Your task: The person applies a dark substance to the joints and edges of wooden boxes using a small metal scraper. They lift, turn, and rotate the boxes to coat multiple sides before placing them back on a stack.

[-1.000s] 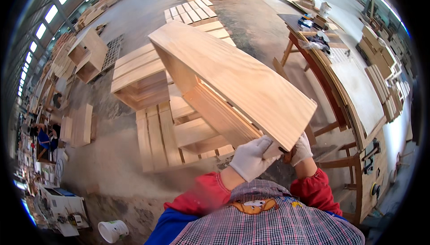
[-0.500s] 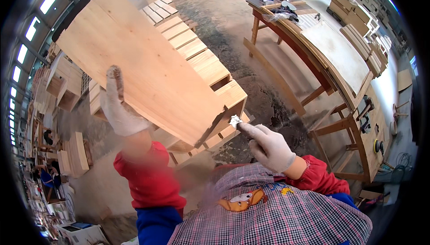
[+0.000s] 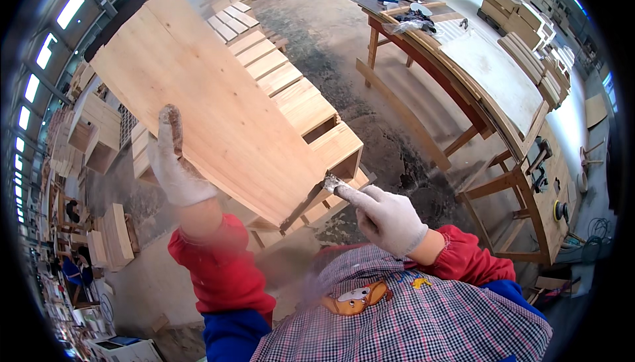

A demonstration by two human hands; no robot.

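A long pale wooden panel [image 3: 211,110] is tilted up in front of me, its far end raised to the left. My left hand [image 3: 175,163], in a soiled white glove, grips the panel's left edge, thumb on the broad face and fingers hidden behind. In a white glove, my right hand [image 3: 390,220] is closed with its index finger stretched toward the panel's near right corner. At that fingertip a small blade-like tool [image 3: 332,182] with whitish smears touches the corner; the hand hides most of it. The panel's near edge looks dark and uneven.
Beneath and beyond the panel stand wooden box-like pieces [image 3: 304,104] in a row. To the right is a workbench [image 3: 456,90] with a pale sheet, bags and tools. Nearer right, a lower wooden stand [image 3: 529,210] holds a round yellow-and-black tool [image 3: 560,211]. Several boards [image 3: 118,236] stand at left.
My right hand has moved a little left, bringing the white-smeared tip from beside the panel onto its near right corner. The panel's near end has shifted slightly left and down in view.
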